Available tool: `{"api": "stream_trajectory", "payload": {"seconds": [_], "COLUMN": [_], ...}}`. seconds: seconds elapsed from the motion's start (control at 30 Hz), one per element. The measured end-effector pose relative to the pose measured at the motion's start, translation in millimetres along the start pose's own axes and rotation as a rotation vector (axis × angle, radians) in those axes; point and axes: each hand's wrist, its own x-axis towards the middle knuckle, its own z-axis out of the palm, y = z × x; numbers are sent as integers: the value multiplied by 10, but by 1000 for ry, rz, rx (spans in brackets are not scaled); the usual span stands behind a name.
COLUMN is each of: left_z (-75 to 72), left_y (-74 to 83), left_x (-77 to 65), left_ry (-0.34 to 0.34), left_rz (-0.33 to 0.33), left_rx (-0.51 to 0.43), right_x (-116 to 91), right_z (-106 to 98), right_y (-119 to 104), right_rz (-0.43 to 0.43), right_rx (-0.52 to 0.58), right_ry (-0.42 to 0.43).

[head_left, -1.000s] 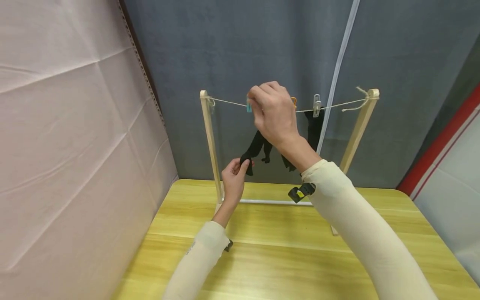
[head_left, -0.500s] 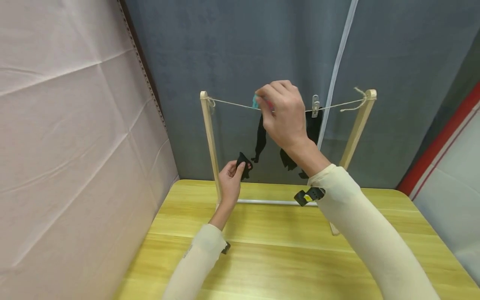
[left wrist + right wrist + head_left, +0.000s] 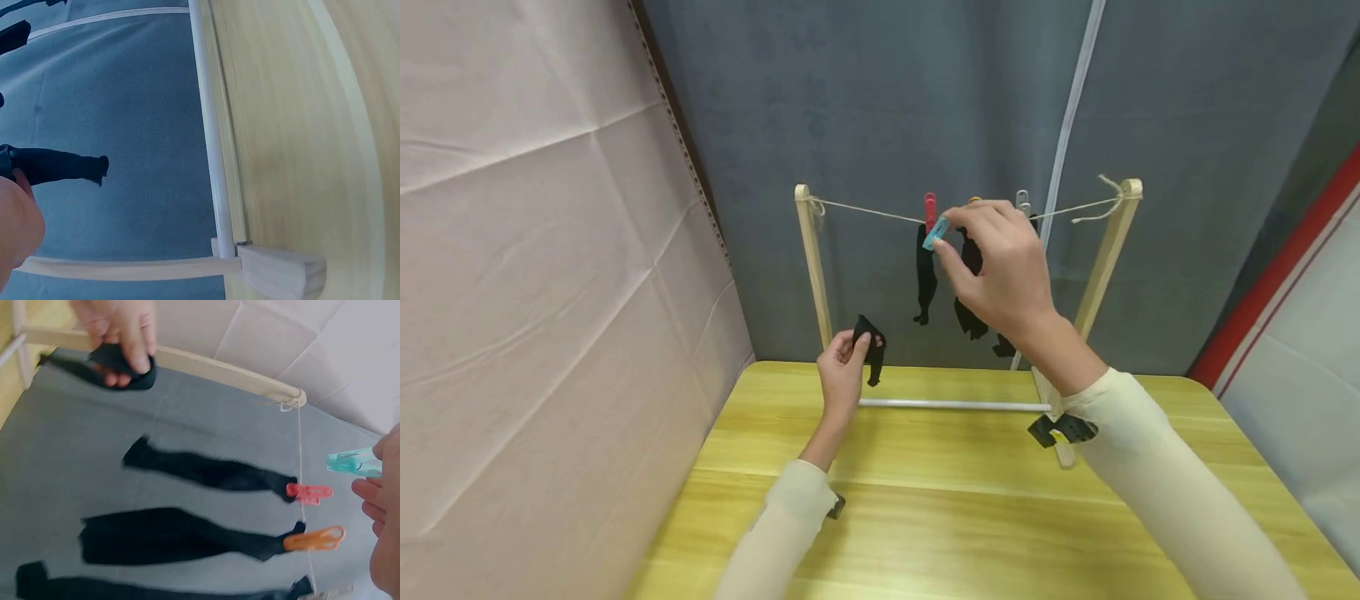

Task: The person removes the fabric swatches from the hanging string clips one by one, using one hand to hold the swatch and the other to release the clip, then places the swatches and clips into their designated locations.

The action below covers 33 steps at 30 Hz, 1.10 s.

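My left hand (image 3: 840,372) pinches a small black sock (image 3: 872,346) between thumb and fingers, left of the hanging ones and below the string line (image 3: 867,209). The sock's free end dangles, also visible in the left wrist view. My right hand (image 3: 1013,273) pinches a teal clothespin (image 3: 936,234) at its fingertips, in front of the line and off it. Behind it, a red clothespin (image 3: 930,207) holds a black sock (image 3: 926,279) on the line. The right wrist view shows another sock (image 3: 169,536) under an orange clothespin (image 3: 315,539), and a third hanging beyond it.
The line runs between a left wooden post (image 3: 813,267) and a right wooden post (image 3: 1105,267). A white bar (image 3: 951,405) joins them low down, over the wood-grain table (image 3: 925,533). A grey curtain (image 3: 880,100) hangs behind, a pale cloth wall (image 3: 550,292) at left.
The teal clothespin has come off the line and moved right and down with my right hand. The sock in my left hand is away from the line, lower and farther left.
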Motion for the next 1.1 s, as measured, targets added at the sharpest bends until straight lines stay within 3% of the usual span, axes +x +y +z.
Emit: {"api": "stream_trajectory", "payload": {"seconds": [0.3,0.47,0.63,0.77,1.0,1.1], "left_z": [-182,-323,-542,-729,-1066,-1245], "left_y": [182,210,192,163,235,284], "left_x": [-123,-167,-201,-234,-272,-211], "left_ry": [-23,-71,-161,-172,-194,-231], "left_rz": [-51,-58,-134,-210,-294,-336], "left_rx": [-49,16,62,70,110,120], "right_x": [-403,-591,-807,-1055,-1534,-1703], "right_z": [-257,-476,-723,-891,-1045,-1057], "right_y": [213,379,622,841,1126,1236], "right_rz": [0,29,35,18,61,116], "right_rx": [-26,-82,-105,-87,-81,-80], "right_ry": [-45,-136,-247,-316,-374,-384]}}
